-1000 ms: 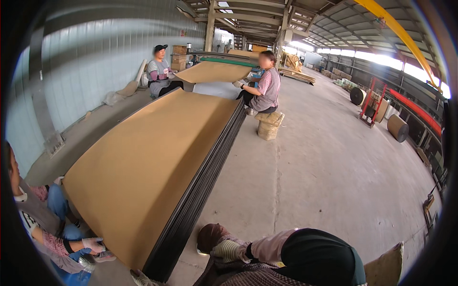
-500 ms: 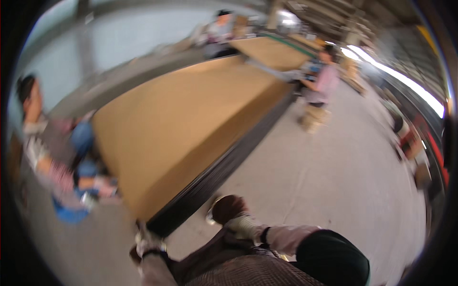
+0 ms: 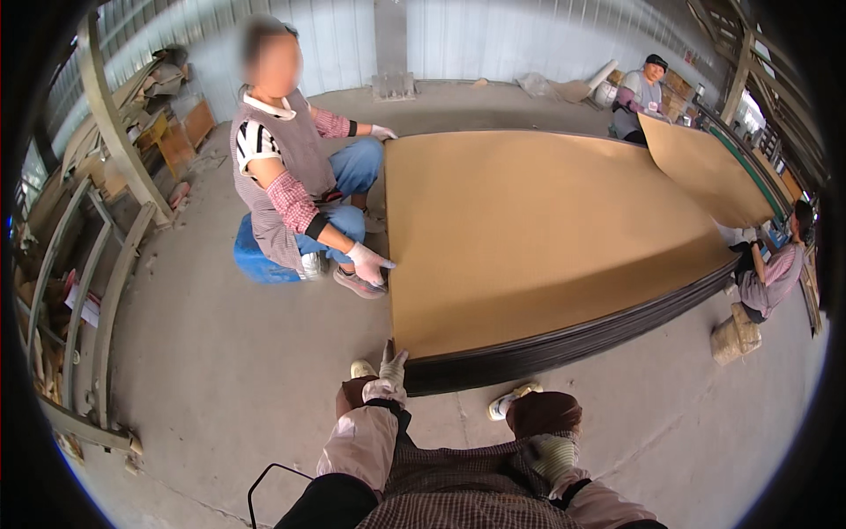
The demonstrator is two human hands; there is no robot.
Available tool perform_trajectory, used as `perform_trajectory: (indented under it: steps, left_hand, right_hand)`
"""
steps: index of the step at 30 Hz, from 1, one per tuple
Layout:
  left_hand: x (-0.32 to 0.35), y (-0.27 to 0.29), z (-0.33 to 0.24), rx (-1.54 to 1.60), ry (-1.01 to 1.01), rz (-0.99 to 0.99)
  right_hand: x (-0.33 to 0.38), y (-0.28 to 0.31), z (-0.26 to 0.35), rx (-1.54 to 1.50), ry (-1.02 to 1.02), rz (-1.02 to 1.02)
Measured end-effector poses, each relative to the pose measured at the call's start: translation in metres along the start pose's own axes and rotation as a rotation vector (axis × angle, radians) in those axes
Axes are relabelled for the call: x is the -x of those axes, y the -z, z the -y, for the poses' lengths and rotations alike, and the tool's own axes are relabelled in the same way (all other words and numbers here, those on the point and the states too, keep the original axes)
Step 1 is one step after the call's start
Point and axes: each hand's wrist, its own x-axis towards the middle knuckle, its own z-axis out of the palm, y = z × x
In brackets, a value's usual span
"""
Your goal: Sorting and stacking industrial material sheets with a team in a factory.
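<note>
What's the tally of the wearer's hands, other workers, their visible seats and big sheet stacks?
Hands: 2 (left hand, right hand)
Workers: 3 (left worker, far worker, right worker)
Seats: 2 (blue seat, tan seat)
Sheet stack: 1
Total: 8

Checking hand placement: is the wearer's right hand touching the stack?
No, the right hand lies by the right knee, apart from the stack.

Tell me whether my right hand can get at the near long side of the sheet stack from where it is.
Probably yes: the right hand rests by the right knee, and beyond that knee only open floor seems to separate it from the stack.
</note>
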Motion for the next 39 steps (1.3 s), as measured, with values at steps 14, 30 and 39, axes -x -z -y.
perform_trajectory:
  steps: [14, 30, 39]
  left_hand:
    - [0.016, -0.04, -0.034, -1.233, -0.518, -0.257]
    - [0.046, -0.114, -0.06, -1.762, -0.592, 0.663]
    - [0.045, -0.118, -0.065, -1.808, -0.483, 0.712]
  right_hand:
    - [0.004, -0.028, -0.007, -0.034, -0.018, -0.022]
    - [0.003, -0.014, 0.015, -0.09, -0.038, -0.123]
    - [0.001, -0.003, 0.017, -0.152, -0.058, -0.108]
